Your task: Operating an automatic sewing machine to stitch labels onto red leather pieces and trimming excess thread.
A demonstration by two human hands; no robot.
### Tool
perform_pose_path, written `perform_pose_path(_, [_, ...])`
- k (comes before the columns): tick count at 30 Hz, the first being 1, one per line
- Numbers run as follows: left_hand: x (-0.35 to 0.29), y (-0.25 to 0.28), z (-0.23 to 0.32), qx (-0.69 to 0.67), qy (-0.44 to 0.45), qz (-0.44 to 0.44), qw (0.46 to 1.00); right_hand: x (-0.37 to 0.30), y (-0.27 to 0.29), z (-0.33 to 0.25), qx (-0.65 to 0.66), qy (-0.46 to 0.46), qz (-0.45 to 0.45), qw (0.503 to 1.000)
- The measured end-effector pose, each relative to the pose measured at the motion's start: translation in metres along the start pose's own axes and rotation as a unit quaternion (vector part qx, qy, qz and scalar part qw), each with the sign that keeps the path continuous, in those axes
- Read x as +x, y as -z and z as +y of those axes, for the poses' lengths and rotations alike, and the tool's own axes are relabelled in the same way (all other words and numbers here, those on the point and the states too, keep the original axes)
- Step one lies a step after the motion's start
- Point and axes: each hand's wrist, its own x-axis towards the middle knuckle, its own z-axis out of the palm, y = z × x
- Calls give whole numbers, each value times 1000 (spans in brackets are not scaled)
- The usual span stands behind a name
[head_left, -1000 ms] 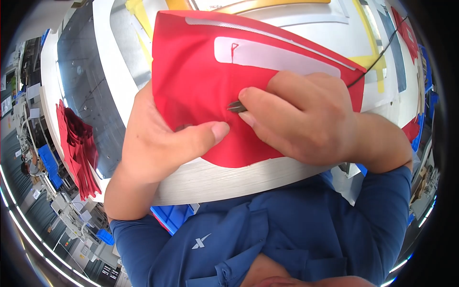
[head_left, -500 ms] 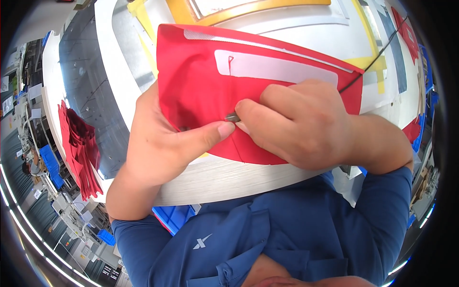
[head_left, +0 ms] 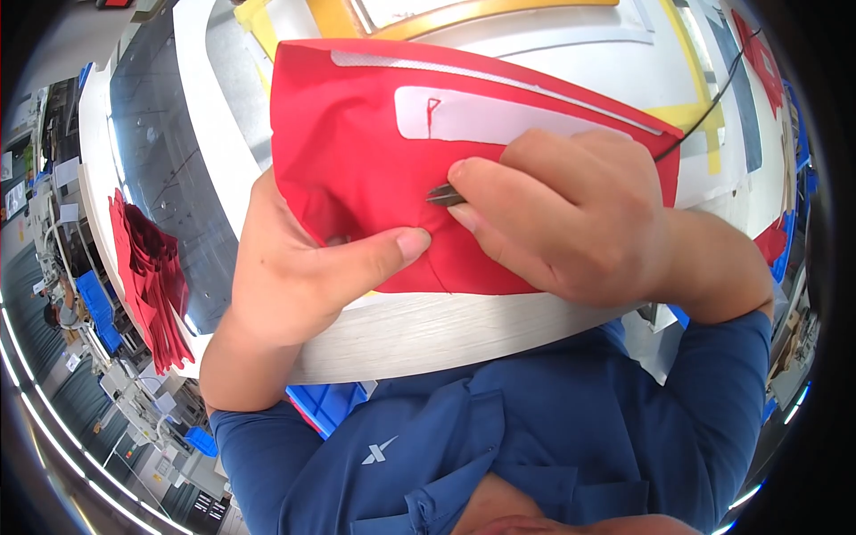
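A red fabric piece (head_left: pixel 357 147) bears a long white strip (head_left: pixel 499 82) along its far edge and a white patch (head_left: pixel 490 120) below that. My left hand (head_left: pixel 308 272) grips its near left side, thumb on top and the fingers hidden underneath. In my right hand (head_left: pixel 571 223) is a small metal tool with two pointed tips (head_left: pixel 440 195), pinched between thumb and fingers; most of it is hidden, so I cannot tell snips from tweezers. Its tips are slightly apart, just above my left thumb. A red thread (head_left: pixel 432 116) forms a small loop over the white patch.
A stack of dark red fabric pieces (head_left: pixel 153 281) hangs over the table's left edge. Behind the work lie a yellow frame (head_left: pixel 499 12) and yellow tape (head_left: pixel 709 134). A black cable (head_left: pixel 713 102) runs at the right. Blue bins (head_left: pixel 330 403) are below the table edge.
My right hand has lifted the metal tool up and away from my left thumb, and its tips have spread. The fabric has shifted slightly to the left and away from me.
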Motion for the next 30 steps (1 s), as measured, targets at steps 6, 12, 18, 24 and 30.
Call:
perform_pose_path(6, [0,-2,1,0,2,1,1000,0,-3,-1,-12,12,11,1000])
perform_pose_path(12, [-1,-7,1,-1,6,27,1000,1,-4,-1,-15,21,14,1000])
perform_pose_path(18, [-3,-5,1,23,3,27,999,3,-5,-4,17,15,1,1000])
perform_pose_path(24, [-2,-7,3,28,9,33,999,2,-1,4,4,29,11,1000])
perform_pose_path(30, [-2,-5,0,12,-5,29,999,4,0,2,-21,-11,5,1000])
